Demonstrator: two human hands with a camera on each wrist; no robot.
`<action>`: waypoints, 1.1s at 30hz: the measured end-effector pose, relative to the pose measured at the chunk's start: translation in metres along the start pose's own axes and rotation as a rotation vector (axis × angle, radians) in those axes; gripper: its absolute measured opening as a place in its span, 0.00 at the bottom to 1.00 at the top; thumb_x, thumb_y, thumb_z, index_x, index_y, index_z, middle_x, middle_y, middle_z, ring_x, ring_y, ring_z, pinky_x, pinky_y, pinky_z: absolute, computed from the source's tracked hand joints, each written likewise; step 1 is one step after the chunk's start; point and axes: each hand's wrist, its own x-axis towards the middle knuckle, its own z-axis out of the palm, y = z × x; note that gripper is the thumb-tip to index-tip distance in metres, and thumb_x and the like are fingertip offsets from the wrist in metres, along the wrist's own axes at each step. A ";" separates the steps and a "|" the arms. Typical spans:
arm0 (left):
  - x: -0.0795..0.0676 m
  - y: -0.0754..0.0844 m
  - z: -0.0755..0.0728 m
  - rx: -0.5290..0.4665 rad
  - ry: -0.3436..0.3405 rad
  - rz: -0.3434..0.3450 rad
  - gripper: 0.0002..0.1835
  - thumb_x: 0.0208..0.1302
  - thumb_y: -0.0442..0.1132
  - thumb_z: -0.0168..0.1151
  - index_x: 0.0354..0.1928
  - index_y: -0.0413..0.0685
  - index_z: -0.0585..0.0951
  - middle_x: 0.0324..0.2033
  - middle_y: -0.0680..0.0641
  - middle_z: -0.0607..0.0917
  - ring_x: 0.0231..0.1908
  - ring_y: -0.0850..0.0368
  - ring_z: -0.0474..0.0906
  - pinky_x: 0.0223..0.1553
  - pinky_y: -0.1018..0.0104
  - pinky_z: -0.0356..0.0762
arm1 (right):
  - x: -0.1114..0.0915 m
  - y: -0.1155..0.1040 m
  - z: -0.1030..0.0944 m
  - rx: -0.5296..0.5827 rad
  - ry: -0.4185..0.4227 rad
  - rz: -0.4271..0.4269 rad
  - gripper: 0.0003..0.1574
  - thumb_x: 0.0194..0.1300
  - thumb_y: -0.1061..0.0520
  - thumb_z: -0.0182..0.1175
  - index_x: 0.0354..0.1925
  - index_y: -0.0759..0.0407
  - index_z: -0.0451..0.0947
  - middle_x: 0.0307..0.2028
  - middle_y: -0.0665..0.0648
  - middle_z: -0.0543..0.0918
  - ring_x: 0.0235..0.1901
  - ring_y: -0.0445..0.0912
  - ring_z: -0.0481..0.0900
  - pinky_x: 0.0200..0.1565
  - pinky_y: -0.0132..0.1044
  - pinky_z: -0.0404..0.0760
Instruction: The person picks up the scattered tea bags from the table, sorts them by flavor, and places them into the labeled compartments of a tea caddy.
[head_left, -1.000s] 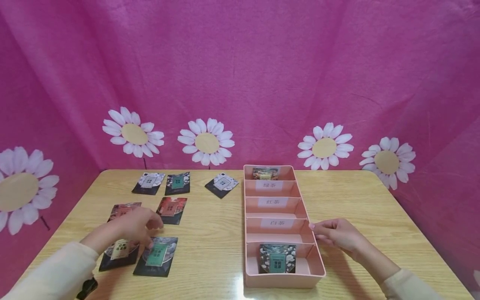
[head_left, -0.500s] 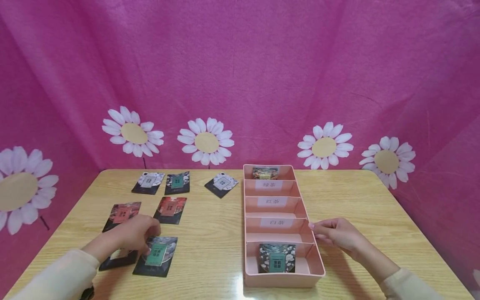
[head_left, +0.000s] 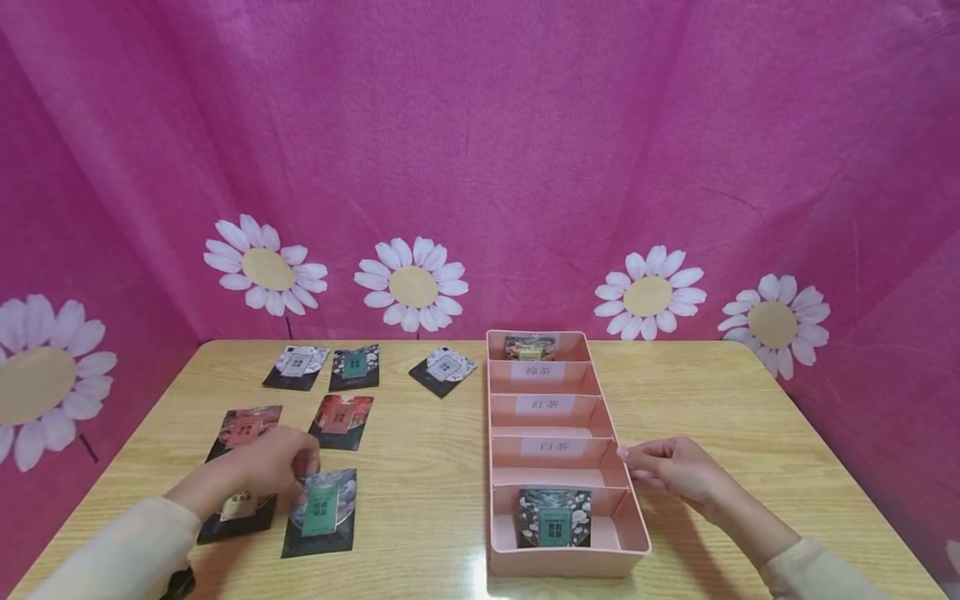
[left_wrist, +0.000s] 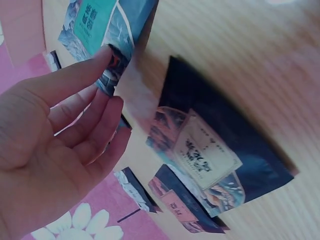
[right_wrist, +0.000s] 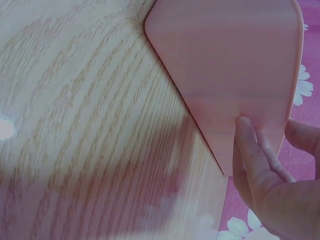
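Observation:
My left hand pinches the edge of a green-labelled tea sachet between thumb and fingers; in the left wrist view the sachet tilts up from the table. Right under this hand lies a cream-labelled sachet, partly covered in the head view. My right hand holds the right side wall of a pink divided box, its thumb at the rim and its fingers against the outer wall. A dark floral sachet leans in the box's nearest compartment, and another sachet stands in the farthest.
Two red-labelled sachets lie beyond my left hand. Farther back are two white-patterned sachets and a green-labelled floral one. White paper labels mark the box's dividers. A pink flowered cloth hangs behind the wooden table.
The green-labelled sachet has turned slightly and shifted right, its edge now lifted in my left hand's pinch. My right hand stays at the box wall.

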 end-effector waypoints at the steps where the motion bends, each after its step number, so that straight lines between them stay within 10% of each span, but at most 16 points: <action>1: 0.000 0.001 -0.001 -0.003 0.002 0.004 0.15 0.43 0.29 0.75 0.29 0.48 0.78 0.28 0.51 0.78 0.33 0.56 0.71 0.37 0.62 0.72 | -0.001 -0.001 0.000 0.000 0.002 0.001 0.35 0.65 0.50 0.60 0.52 0.83 0.72 0.39 0.55 0.88 0.36 0.34 0.83 0.42 0.30 0.84; 13: 0.005 0.013 -0.014 -0.133 0.022 0.196 0.09 0.51 0.25 0.65 0.32 0.47 0.81 0.26 0.52 0.80 0.30 0.58 0.72 0.32 0.68 0.73 | -0.004 -0.003 0.001 -0.079 0.054 0.034 0.31 0.66 0.51 0.59 0.51 0.80 0.74 0.34 0.48 0.87 0.33 0.31 0.79 0.39 0.26 0.81; 33: 0.013 0.035 -0.020 -0.195 -0.003 0.324 0.08 0.52 0.26 0.64 0.33 0.45 0.84 0.29 0.50 0.86 0.32 0.64 0.79 0.37 0.69 0.78 | -0.002 -0.003 0.001 -0.050 0.006 0.013 0.34 0.67 0.50 0.59 0.53 0.83 0.72 0.39 0.56 0.88 0.36 0.33 0.83 0.42 0.29 0.83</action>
